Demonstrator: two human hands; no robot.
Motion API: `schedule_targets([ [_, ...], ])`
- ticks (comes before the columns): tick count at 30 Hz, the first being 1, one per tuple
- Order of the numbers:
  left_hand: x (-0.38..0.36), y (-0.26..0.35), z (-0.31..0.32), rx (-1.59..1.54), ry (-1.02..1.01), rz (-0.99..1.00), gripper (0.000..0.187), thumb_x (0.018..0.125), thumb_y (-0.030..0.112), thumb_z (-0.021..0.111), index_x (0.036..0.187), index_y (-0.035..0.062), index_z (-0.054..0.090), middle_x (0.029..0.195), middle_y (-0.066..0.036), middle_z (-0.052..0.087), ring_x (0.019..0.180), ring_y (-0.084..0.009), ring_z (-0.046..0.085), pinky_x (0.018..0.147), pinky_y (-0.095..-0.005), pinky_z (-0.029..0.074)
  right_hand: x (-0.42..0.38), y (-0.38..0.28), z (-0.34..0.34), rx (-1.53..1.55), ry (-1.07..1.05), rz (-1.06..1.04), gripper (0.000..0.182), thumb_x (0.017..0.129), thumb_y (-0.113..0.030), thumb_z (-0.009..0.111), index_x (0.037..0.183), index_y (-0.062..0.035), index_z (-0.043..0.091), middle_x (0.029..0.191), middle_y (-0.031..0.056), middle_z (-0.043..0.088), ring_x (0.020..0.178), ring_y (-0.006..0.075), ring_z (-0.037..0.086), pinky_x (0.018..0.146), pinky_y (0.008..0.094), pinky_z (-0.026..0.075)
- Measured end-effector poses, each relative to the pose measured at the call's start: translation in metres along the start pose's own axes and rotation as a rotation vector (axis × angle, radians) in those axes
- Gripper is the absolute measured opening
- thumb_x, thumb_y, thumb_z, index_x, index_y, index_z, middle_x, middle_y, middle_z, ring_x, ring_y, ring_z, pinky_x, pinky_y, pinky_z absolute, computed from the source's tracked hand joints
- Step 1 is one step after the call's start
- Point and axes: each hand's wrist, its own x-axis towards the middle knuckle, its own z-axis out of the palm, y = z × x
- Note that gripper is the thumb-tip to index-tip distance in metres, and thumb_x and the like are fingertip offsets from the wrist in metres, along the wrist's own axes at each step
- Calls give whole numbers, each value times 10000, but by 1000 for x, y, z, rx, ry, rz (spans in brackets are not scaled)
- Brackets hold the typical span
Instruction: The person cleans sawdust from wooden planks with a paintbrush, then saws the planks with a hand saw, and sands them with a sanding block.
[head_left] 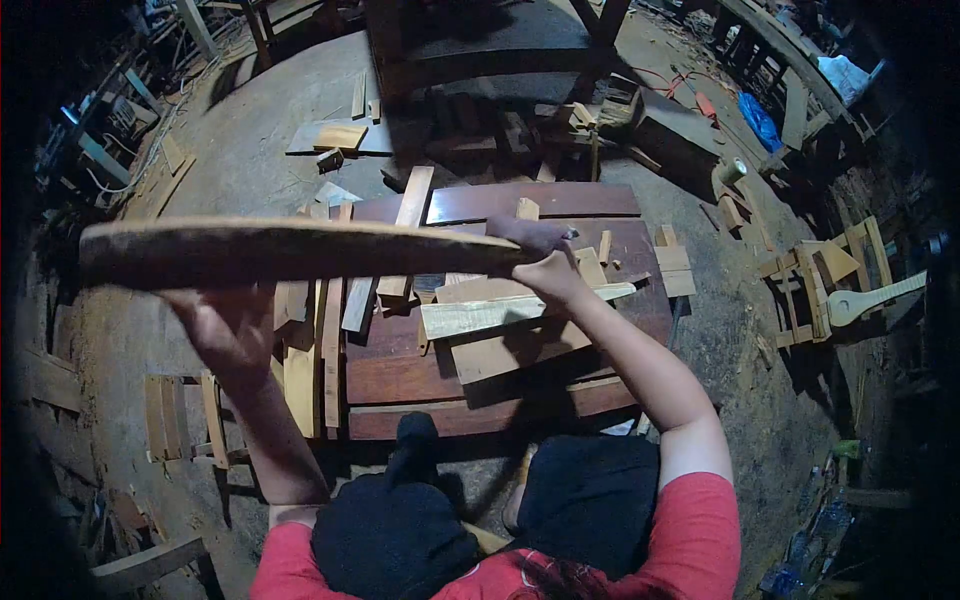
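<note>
A long wooden board [300, 252] is held up in front of me, wide at its left end and tapering to the right. Its dark side faces me, and a pale edge runs along the top. My left hand [222, 328] supports it from below near the wide end, fingers partly hidden behind it. Around the narrow right end, my right hand [545, 252] is closed. Below lies a pale tapered strip of wood [500, 314] on top of a flat light board [520, 356], both resting on the low reddish-brown table [400, 378].
Several wooden strips [332, 340] lie along the table's left side. Wooden frames stand on the floor at left [185, 415] and right [805, 290], the right one beside a pale paddle-shaped piece [850, 308]. A dark bench [490, 65] stands at the back. Offcuts litter the floor.
</note>
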Motion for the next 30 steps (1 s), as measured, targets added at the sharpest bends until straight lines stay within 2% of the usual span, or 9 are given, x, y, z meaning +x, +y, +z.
schedule_targets([
  [4, 0, -6, 32, 298, 186, 44, 703, 757, 610, 358, 1172, 44, 391, 1164, -114, 445, 1151, -314, 320, 964, -502, 188, 9, 15, 8, 4, 154, -179, 288, 642, -161, 640, 902, -55, 580, 814, 82, 599, 706, 185, 569, 638, 268, 451],
  [6, 4, -13, 28, 319, -24, 93, 703, 772, 594, 339, 1195, 33, 369, 1116, -97, 487, 1134, -307, 347, 974, -492, 178, 9, 19, 11, -104, 152, -253, 289, 642, -178, 652, 895, -60, 575, 820, 81, 594, 728, 193, 568, 644, 270, 449],
  [7, 7, -15, 33, 271, 99, 120, 713, 760, 600, 358, 1204, 41, 366, 1128, -84, 484, 1146, -298, 335, 976, -483, 181, 8, 23, 12, -215, 149, -324, 292, 642, -194, 664, 888, -66, 571, 827, 80, 590, 750, 201, 568, 650, 272, 448],
  [8, 6, -29, 39, 403, 666, 368, 669, 744, 574, 430, 1117, 18, 420, 1047, -84, 505, 1065, -282, 408, 955, -463, 239, 8, 27, 14, -327, 146, -395, 297, 643, -211, 676, 880, -71, 567, 833, 80, 585, 771, 209, 567, 656, 273, 447],
  [12, 3, -32, 38, 561, 608, 424, 521, 712, 515, 545, 931, 54, 438, 824, -58, 455, 818, -215, 479, 842, -390, 362, 2, 49, 35, -370, 59, -464, 442, 627, -164, 687, 1016, -41, 517, 961, 129, 560, 939, 249, 531, 821, 325, 410],
  [17, -12, -30, 36, 448, 523, 404, 473, 729, 520, 524, 903, 82, 472, 762, -31, 477, 719, -187, 476, 760, -375, 368, -17, -73, 51, -191, -43, -730, 543, 760, -348, 551, 1175, -28, 406, 1114, 178, 479, 1095, 298, 418, 898, 347, 339],
  [21, -9, -29, 39, 394, 301, 348, 405, 745, 480, 524, 849, 91, 475, 667, -10, 456, 617, -161, 432, 703, -341, 341, -33, -56, 48, 110, -35, -496, 413, 827, -258, 408, 1180, -45, 409, 1151, 133, 465, 1062, 263, 451, 911, 321, 342],
  [26, -7, -33, 46, 381, 183, 347, 363, 731, 404, 589, 819, 78, 457, 550, 24, 328, 494, -108, 294, 561, -254, 281, -24, 84, -11, -147, 73, -121, 383, 840, -241, 291, 1037, -14, 529, 1087, 135, 522, 1051, 246, 459, 911, 320, 332],
  [30, -4, -38, 52, 388, 59, 343, 380, 731, 414, 591, 813, 71, 451, 597, -3, 464, 500, -116, 393, 562, -244, 298, -21, 63, -6, -171, -43, -17, 416, 867, -280, 247, 1056, -28, 518, 1073, 148, 521, 1019, 224, 475, 885, 325, 347],
])
